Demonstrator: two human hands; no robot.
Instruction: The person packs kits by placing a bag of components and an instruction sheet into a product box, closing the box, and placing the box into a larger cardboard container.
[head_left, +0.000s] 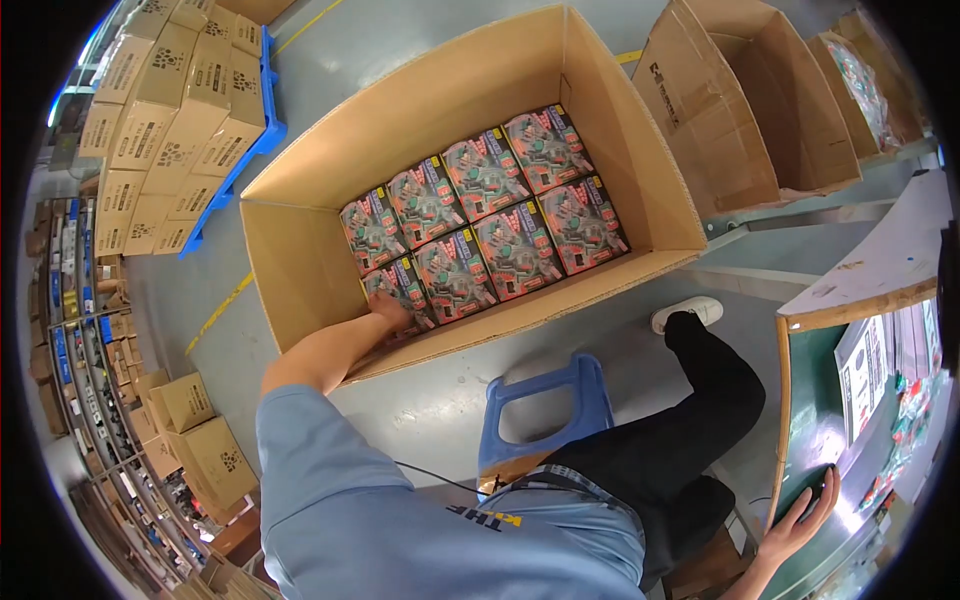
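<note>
Inside the large open carton (330, 240), my left hand (390, 312) reaches down over the near wall and grips the nearest left printed box (412, 290). Part of that hand is hidden against the box and carton wall. Several matching boxes with colourful red, green and black artwork, such as one printed box (517, 248), stand in two rows in the carton. Far to the right, my right hand (812, 515) rests at the edge of a green-topped table (810, 370), its fingers curled about a small dark object (814, 494) that I cannot make out.
A blue plastic stool (592, 395) stands between my body and the carton. Sealed cartons (160, 120) are stacked on a blue pallet (262, 135) at upper left. Another open carton (700, 110) is at upper right. Loaded shelves (85, 350) line the left. Printed sheets (865, 375) lie on the table.
</note>
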